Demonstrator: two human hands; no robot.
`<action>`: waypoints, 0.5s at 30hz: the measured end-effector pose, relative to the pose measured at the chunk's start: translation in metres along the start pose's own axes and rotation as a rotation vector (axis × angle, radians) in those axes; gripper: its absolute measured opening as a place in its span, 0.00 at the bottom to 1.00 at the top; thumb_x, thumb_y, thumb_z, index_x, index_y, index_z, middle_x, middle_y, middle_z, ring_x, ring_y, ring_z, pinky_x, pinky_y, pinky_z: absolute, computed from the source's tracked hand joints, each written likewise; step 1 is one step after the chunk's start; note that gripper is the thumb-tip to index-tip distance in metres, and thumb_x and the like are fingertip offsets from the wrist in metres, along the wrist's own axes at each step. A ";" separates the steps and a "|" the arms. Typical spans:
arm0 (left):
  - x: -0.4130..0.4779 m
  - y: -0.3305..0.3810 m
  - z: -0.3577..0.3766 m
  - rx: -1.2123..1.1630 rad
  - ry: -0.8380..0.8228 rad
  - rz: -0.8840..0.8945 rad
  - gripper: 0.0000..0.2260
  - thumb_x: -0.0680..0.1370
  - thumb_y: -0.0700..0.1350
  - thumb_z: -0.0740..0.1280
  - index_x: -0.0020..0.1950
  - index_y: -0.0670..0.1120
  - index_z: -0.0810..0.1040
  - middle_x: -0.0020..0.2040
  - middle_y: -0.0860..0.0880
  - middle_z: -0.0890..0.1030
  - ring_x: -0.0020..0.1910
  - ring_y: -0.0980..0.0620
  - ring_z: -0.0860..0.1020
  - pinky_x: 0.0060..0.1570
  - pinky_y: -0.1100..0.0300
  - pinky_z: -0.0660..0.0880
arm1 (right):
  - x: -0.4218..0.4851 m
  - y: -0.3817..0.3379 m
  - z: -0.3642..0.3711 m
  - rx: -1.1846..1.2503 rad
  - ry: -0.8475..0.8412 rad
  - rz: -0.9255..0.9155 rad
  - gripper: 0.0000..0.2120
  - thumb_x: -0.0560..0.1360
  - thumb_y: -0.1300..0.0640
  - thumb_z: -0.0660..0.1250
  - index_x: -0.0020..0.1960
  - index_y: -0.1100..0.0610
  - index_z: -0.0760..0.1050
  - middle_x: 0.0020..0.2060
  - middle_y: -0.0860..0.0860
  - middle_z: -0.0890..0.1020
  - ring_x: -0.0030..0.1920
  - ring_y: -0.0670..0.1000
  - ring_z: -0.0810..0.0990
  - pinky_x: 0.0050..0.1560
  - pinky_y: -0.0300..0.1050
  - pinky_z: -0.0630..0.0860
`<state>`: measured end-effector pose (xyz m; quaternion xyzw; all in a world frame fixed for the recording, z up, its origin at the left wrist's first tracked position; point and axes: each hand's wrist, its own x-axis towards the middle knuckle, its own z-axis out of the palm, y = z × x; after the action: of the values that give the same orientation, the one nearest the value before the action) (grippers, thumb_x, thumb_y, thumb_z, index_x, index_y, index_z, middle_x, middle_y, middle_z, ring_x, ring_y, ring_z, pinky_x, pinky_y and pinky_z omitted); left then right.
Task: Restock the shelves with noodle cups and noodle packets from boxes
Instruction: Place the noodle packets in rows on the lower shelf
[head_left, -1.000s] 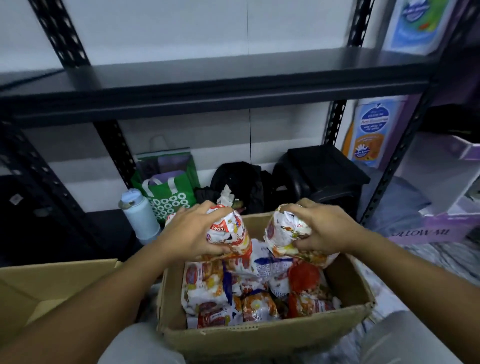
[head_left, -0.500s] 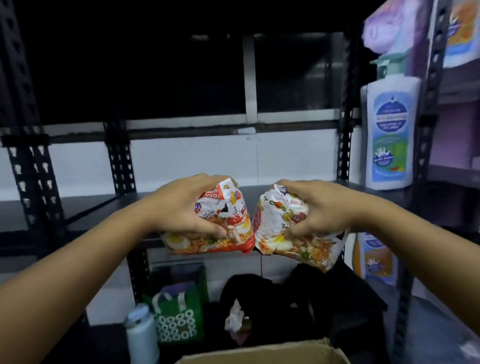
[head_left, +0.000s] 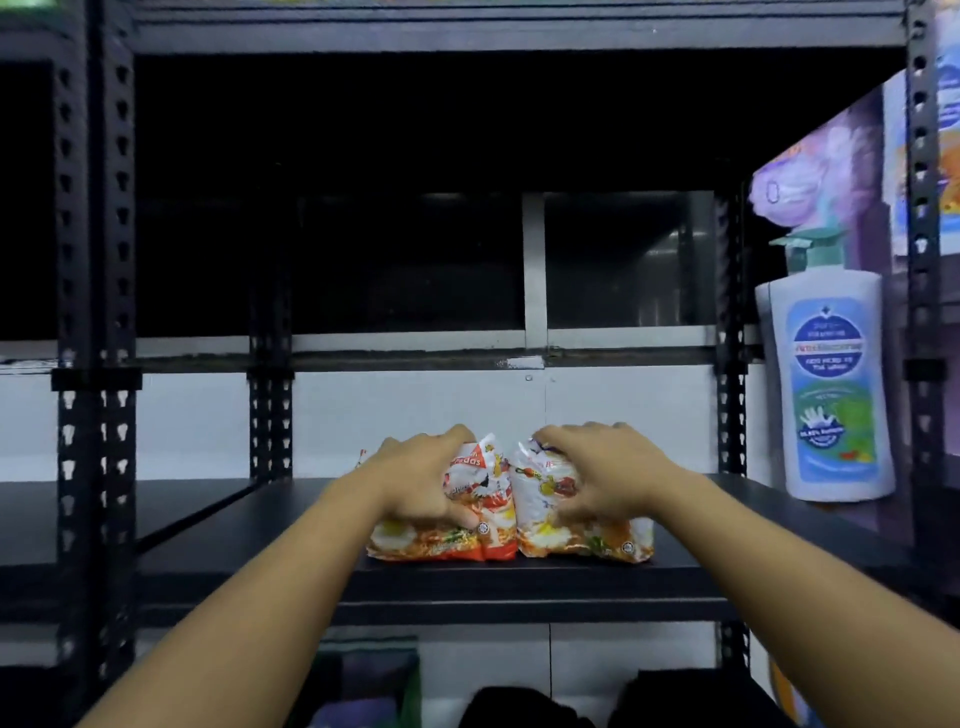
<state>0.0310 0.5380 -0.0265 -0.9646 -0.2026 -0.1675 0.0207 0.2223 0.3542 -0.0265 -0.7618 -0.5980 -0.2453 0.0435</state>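
Head view has the person working both hands at once: the left hand (head_left: 421, 478) is curled over the top of the left packet (head_left: 483, 525) and the right hand (head_left: 602, 473) grips the right packet (head_left: 582, 540) the same way, fingers wrapped round the crinkled upper ends. Both noodle packets stand on their bottom edges on the black shelf (head_left: 519, 579), touching each other in the middle and sitting fairly near the front lip. It looks like the set-down part of the job, so the trick is probably to feel both bottoms sit flat before the fingers loosen. These soft bags could flop forward off the edge if simply dropped. Sliding the pair back toward the white wall first would likely help too, leaving room for more rows in front. There's loads of bare shelf either side, and the pump bottle (head_left: 831, 389) on the right is well apart, so no crowding worries there.
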 end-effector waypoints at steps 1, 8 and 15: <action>0.003 -0.002 0.007 0.085 0.030 -0.002 0.43 0.68 0.68 0.76 0.76 0.59 0.59 0.68 0.51 0.77 0.65 0.46 0.74 0.66 0.45 0.69 | 0.000 0.000 0.007 -0.081 0.032 -0.009 0.44 0.68 0.31 0.72 0.77 0.40 0.56 0.72 0.43 0.73 0.69 0.52 0.70 0.68 0.56 0.65; -0.004 -0.007 0.022 0.346 0.296 0.107 0.45 0.70 0.78 0.61 0.80 0.56 0.59 0.77 0.54 0.64 0.74 0.49 0.62 0.71 0.42 0.59 | -0.014 -0.017 0.014 -0.311 0.139 0.122 0.41 0.75 0.28 0.61 0.79 0.35 0.43 0.74 0.50 0.65 0.70 0.60 0.64 0.65 0.65 0.61; -0.037 0.013 0.080 0.196 0.496 -0.122 0.40 0.70 0.82 0.51 0.79 0.67 0.55 0.82 0.57 0.58 0.80 0.44 0.55 0.73 0.31 0.48 | -0.030 -0.034 0.062 -0.033 0.261 0.284 0.39 0.77 0.33 0.60 0.77 0.30 0.38 0.79 0.46 0.51 0.77 0.63 0.48 0.59 0.67 0.74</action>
<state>0.0295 0.5207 -0.1133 -0.8736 -0.2644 -0.3791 0.1526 0.2058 0.3598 -0.1014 -0.8008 -0.4696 -0.3432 0.1427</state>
